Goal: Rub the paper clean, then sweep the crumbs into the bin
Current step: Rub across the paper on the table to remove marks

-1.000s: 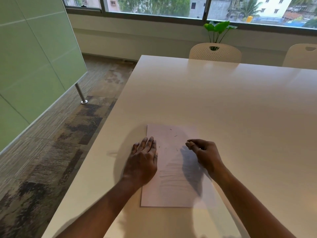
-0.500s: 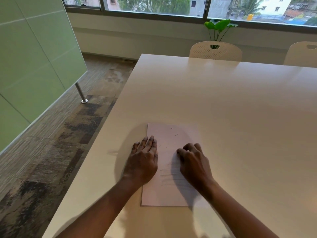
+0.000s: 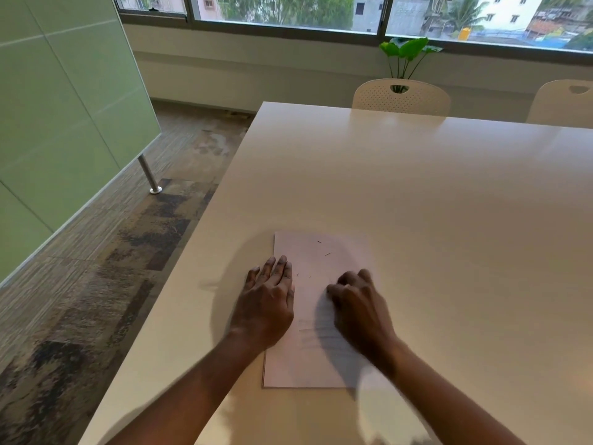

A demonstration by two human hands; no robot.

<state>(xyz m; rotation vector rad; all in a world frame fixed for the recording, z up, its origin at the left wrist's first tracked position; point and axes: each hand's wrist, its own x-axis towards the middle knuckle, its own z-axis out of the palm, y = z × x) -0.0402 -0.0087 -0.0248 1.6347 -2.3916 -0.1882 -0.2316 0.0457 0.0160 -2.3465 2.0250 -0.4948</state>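
A white sheet of paper (image 3: 316, 364) lies near the front left of the white table (image 3: 417, 187), with faint pencil lines across its middle. A few dark crumbs (image 3: 322, 248) are scattered on its far part. My left hand (image 3: 268, 303) presses flat on the sheet's left edge, fingers straight. My right hand (image 3: 359, 306) is on the sheet's right half, blurred, fingers curled down onto the paper and pinching something small, probably an eraser, which they hide. No bin is in view.
Two white chairs (image 3: 401, 97) (image 3: 561, 104) stand at the table's far edge, with a green plant (image 3: 406, 53) behind them. A frosted glass partition (image 3: 64, 123) on a metal post (image 3: 149, 176) stands over the carpet to the left.
My right hand has slid left and toward me across the sheet, from the upper right part to the middle. The left hand has stayed put.
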